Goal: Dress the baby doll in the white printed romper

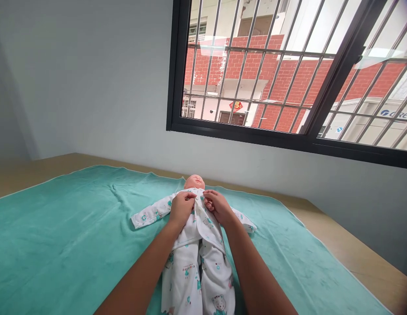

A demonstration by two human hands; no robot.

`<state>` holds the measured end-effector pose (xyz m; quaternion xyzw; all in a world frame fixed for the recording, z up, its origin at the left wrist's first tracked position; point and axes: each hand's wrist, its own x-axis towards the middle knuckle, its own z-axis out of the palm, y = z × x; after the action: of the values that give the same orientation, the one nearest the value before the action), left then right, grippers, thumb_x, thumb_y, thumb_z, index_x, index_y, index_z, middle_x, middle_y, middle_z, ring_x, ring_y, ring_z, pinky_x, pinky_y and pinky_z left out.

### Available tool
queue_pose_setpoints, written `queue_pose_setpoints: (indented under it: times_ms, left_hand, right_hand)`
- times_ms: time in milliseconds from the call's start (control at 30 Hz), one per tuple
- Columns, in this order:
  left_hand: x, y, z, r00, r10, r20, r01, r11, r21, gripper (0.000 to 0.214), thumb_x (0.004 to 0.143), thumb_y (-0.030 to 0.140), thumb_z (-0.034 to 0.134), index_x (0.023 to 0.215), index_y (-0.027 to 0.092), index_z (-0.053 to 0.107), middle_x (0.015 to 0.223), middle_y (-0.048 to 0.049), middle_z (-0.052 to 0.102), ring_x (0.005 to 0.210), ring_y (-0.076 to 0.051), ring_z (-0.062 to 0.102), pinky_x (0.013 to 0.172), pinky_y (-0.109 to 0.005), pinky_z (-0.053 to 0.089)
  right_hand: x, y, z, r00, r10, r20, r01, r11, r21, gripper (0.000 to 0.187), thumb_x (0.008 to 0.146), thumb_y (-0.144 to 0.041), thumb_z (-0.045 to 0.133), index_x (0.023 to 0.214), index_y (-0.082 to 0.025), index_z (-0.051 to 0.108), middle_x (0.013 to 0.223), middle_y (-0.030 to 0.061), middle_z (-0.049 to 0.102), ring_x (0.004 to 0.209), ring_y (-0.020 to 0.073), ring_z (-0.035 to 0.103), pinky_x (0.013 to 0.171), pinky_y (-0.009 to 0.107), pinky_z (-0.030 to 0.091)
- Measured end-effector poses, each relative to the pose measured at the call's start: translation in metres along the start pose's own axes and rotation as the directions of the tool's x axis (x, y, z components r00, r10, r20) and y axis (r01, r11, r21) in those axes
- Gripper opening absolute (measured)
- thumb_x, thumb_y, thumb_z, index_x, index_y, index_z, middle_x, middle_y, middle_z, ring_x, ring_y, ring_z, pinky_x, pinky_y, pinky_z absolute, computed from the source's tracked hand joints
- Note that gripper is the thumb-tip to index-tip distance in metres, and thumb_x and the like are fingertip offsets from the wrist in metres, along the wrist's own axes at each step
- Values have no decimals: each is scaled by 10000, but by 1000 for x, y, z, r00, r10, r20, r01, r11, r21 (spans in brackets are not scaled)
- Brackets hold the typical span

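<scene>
A baby doll (194,181) lies on its back, its head toward the wall. It wears a white long-sleeved baby shirt (206,222) with green and grey animal prints, and matching baby trousers (185,275). Just below the doll's neck, my left hand (182,208) pinches the shirt's front on the left side. My right hand (218,206) is closed at the front edge on the right side, fingers curled, a short gap from the left. The shirt's lower front hangs apart over the trousers. My hands cover part of the chest, so any fastener there is hard to make out.
Under the doll a green blanket (75,227) spreads over a wooden tabletop (348,240). A pale wall (92,87) rises behind it. A dark-framed window (239,127) with metal bars is set in the wall at the upper right.
</scene>
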<state>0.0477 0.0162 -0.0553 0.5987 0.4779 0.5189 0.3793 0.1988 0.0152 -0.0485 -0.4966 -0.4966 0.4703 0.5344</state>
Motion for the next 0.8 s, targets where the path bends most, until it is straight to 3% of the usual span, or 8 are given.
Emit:
queue_pose_setpoints:
  times_ms: [100, 200, 333, 400, 500, 667, 800]
  left_hand:
    - [1, -4, 0, 999, -3, -32, 3, 1000, -3, 278, 768, 138, 501, 960, 151, 701, 927, -72, 711, 658, -124, 616, 591, -219, 457]
    - [5, -7, 0, 998, 5, -67, -3, 1000, 29, 294, 810, 176, 490, 1022, 180, 694, 1061, -79, 700, 781, -142, 646, 639, -216, 469]
    - [18, -3, 2, 998, 14, -69, -3, 989, 150, 299, 856, 211, 468, 1042, 183, 700, 1022, -88, 729, 862, -173, 660, 718, -238, 466]
    - [28, 2, 6, 998, 14, -62, 2, 969, 247, 285, 867, 232, 467, 967, 171, 727, 956, -113, 744, 842, -202, 667, 728, -268, 454]
    - [41, 9, 14, 998, 25, -51, -2, 915, 404, 328, 875, 245, 435, 803, 174, 748, 889, -153, 749, 816, -258, 674, 680, -305, 416]
    - [51, 8, 21, 999, 41, 1, -35, 840, 542, 360, 887, 280, 417, 806, 188, 756, 919, -154, 757, 831, -275, 681, 623, -297, 369]
    - [52, 4, 21, 999, 31, 37, -47, 822, 568, 315, 880, 319, 454, 843, 237, 756, 948, -89, 766, 859, -246, 684, 614, -277, 355]
  right_hand:
    - [5, 8, -2, 988, -48, -148, 43, 998, -38, 249, 718, -382, 561, 884, -202, 516, 763, 12, 606, 528, 85, 506, 454, 200, 364]
    - [9, 12, 1, 969, -97, -228, 54, 981, -189, 257, 759, -398, 518, 918, -199, 549, 893, 45, 648, 596, 114, 562, 497, 223, 399]
    - [9, 2, 10, 966, -157, -204, 37, 868, -496, 257, 840, -387, 495, 832, -174, 638, 848, 68, 690, 738, 182, 618, 660, 269, 443]
    - [11, -6, 17, 968, -162, -194, 3, 776, -630, 322, 880, -395, 476, 772, -155, 661, 845, 118, 710, 838, 237, 643, 725, 300, 442]
    - [18, -16, 26, 973, -150, -176, -41, 637, -770, 387, 922, -391, 456, 832, -112, 708, 931, 218, 725, 925, 319, 668, 756, 347, 442]
    - [32, -16, 27, 981, -137, -138, -56, 479, -876, 384, 943, -338, 452, 909, -90, 742, 1008, 249, 724, 981, 353, 680, 770, 357, 450]
    - [41, -10, 18, 980, -137, -143, -64, 466, -882, 328, 920, -306, 476, 904, -118, 743, 1013, 221, 733, 963, 324, 691, 728, 324, 447]
